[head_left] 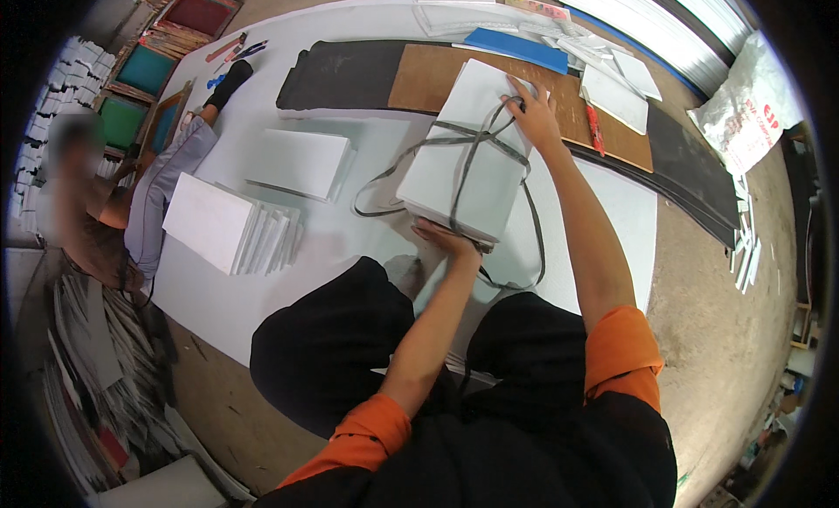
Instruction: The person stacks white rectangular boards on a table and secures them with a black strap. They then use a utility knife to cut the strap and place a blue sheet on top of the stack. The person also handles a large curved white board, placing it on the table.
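Between my knees and the dark boards, a thick stack of white sheets (494,101) is tilted up off the white surface. A dark grey strap (468,177) crosses over it, and loose loops hang at both sides. My left hand (446,238) grips the stack's near lower end, its palm underneath and part of the fingers hidden. At the far right edge, my right hand (535,116) holds the stack, with the thumb and fingers bent over its corner beside the strap.
Two smaller white stacks, one flat (293,163) and one leaning (210,221), lie to the left. A brown board (428,75), dark boards (341,75), a blue piece (516,50) and a red cutter (595,128) lie beyond. Another person (96,193) sits at left.
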The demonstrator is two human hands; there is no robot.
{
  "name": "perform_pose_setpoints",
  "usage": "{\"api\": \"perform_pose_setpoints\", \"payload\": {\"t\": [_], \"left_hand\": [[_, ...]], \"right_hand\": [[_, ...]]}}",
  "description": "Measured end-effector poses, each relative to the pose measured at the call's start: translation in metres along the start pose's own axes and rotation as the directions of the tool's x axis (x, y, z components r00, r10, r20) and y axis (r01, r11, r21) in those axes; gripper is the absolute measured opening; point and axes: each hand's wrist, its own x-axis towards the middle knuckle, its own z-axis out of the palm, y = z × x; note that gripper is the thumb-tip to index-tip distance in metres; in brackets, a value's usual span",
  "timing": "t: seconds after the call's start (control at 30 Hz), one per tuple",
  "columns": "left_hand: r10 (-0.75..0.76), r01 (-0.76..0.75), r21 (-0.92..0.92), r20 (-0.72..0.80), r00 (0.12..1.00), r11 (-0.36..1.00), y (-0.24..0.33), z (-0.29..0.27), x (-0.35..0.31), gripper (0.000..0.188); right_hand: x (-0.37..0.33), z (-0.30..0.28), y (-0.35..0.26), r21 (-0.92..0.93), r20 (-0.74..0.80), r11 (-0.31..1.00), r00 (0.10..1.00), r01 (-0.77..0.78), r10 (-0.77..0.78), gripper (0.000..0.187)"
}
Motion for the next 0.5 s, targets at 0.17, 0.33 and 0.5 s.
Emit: {"api": "perform_pose_setpoints", "payload": {"t": [0.17, 0.33, 0.5], "left_hand": [[0.212, -0.281, 0.774, 0.192, 0.958, 0.568, -0.003, -0.005, 0.025, 0.085], [-0.106, 0.118, -0.066, 0.162, 0.981, 0.991, 0.011, -0.007, 0.006, 0.096], [-0.385, 0.451, -0.269, 0.266, 0.884, 0.851, -0.048, -0.034, 0.008, 0.082]], "right_hand": [[-0.011, 0.003, -0.021, -0.039, -0.041, 0.988, 0.988, -0.150, 0.148, 0.048], [-0.009, 0.004, -0.002, -0.047, -0.058, 0.995, 0.995, -0.088, 0.085, 0.047], [-0.003, 0.003, -0.006, -0.038, -0.036, 0.999, 0.999, -0.029, 0.028, 0.047]]}}
